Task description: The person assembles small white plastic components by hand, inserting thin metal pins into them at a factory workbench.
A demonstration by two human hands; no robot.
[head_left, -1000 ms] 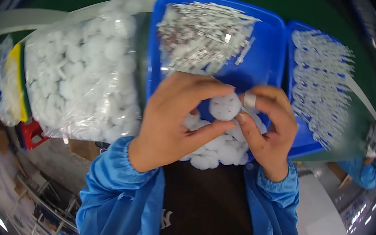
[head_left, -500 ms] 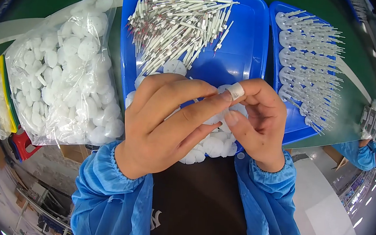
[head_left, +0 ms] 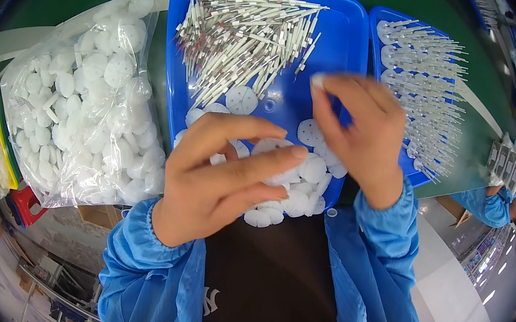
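Note:
My left hand is over the near end of the blue tray, its thumb and fingers curled around a white plastic disc that they partly hide. Thin, partly see-through discs with small holes lie in a heap under both hands. To the right, my right hand is raised over the tray and blurred by motion. Its thumb and forefinger come together at the tips, beside a white band on the forefinger. Whatever they pinch is too small or smeared to make out.
Thin pale sticks with reddish ends fill the tray's far left. A clear bag of white discs stands on the left. Another blue tray on the right holds rows of discs with thin sticks. A co-worker's blue sleeve shows far right.
My hands have come apart. The right hand has moved away and upward to the right, while the left has stayed almost in place over the disc heap.

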